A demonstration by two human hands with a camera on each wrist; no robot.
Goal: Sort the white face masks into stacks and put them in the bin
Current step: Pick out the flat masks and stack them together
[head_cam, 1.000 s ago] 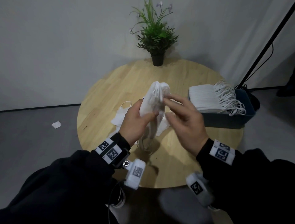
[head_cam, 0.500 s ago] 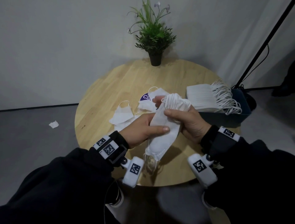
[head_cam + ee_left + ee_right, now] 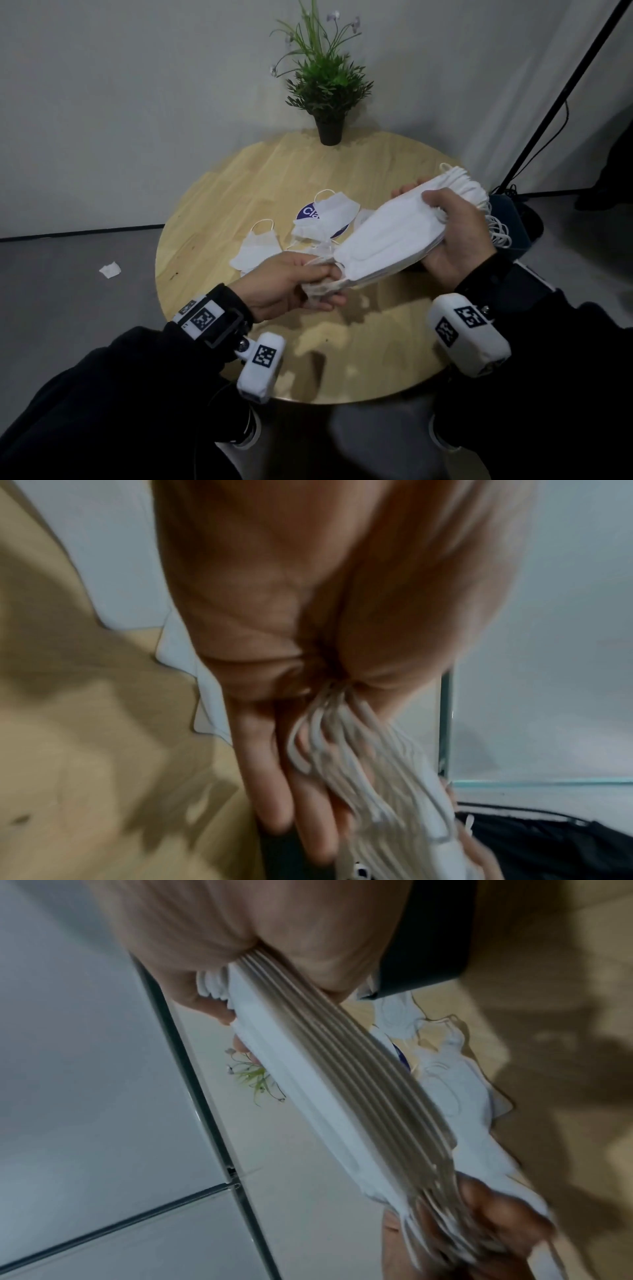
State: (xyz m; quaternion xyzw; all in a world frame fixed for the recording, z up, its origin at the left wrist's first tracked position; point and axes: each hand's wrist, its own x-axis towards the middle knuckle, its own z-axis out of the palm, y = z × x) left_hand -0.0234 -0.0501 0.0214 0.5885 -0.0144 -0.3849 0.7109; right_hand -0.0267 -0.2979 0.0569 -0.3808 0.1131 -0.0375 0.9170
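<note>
A stack of white face masks [image 3: 394,233] is held flat above the round wooden table [image 3: 239,178], slanting up toward the right. My left hand [image 3: 301,287] grips its near end, where the ear loops [image 3: 342,750] bunch through my fingers. At the far end, my right hand [image 3: 452,226] clamps the stack [image 3: 342,1069] between thumb and fingers. Behind that hand the dark blue bin [image 3: 510,219] shows only partly, with white ear loops [image 3: 498,234] of the masks in it hanging over its edge. Loose masks [image 3: 257,250] lie on the table, one [image 3: 332,212] over a purple sticker.
A potted plant [image 3: 325,89] stands at the table's far edge against the wall. A black stand pole [image 3: 555,102] and cable rise at the right behind the bin. A scrap of white paper [image 3: 110,269] lies on the grey floor to the left.
The stack went from upright in my left hand to lying nearly flat and shifted right toward the bin. My right hand took hold of its far end; my left hand slid to the loop end.
</note>
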